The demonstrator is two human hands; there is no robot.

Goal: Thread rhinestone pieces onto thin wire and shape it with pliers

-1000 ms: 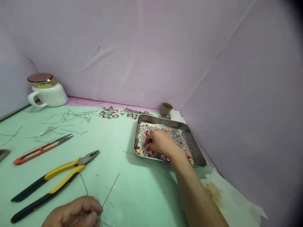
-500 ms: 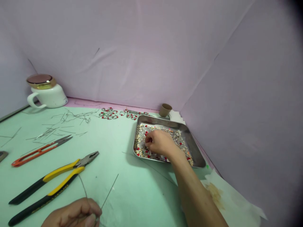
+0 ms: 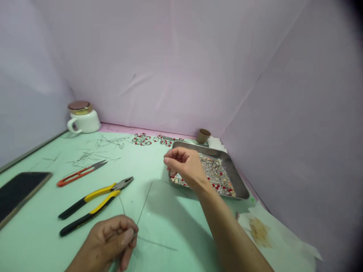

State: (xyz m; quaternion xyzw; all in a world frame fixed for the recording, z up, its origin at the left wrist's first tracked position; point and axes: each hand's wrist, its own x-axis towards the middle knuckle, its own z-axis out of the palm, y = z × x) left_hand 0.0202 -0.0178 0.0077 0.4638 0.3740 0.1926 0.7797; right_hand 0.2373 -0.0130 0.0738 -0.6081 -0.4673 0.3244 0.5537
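My left hand (image 3: 113, 241), low in the view, pinches a thin wire (image 3: 145, 202) between thumb and fingertips. One end of that wire points up and away. My right hand (image 3: 185, 164) is raised over the left edge of a metal tray (image 3: 239, 181). Its thumb and forefinger are closed together; whatever sits between them is too small to make out. Under and behind this hand, small beads (image 3: 219, 175) in gold, clear and red spread across the tray's bottom. Part of the tray is hidden by my right hand and forearm.
Yellow-black pliers (image 3: 99, 202) and orange thread snips (image 3: 81, 174) lie on the left, beside a phone (image 3: 22, 192). Cut wires (image 3: 87, 156) and beaded wire pieces (image 3: 141, 139) lie farther back. A lidded white mug (image 3: 86, 121), a small brown cup (image 3: 203, 136) and stained paper (image 3: 272, 234) stand or lie around.
My right hand has come up out of the beads and moved left to the tray's edge, fingers pinched. My left hand still grips the wire. The view has turned left, showing the phone.
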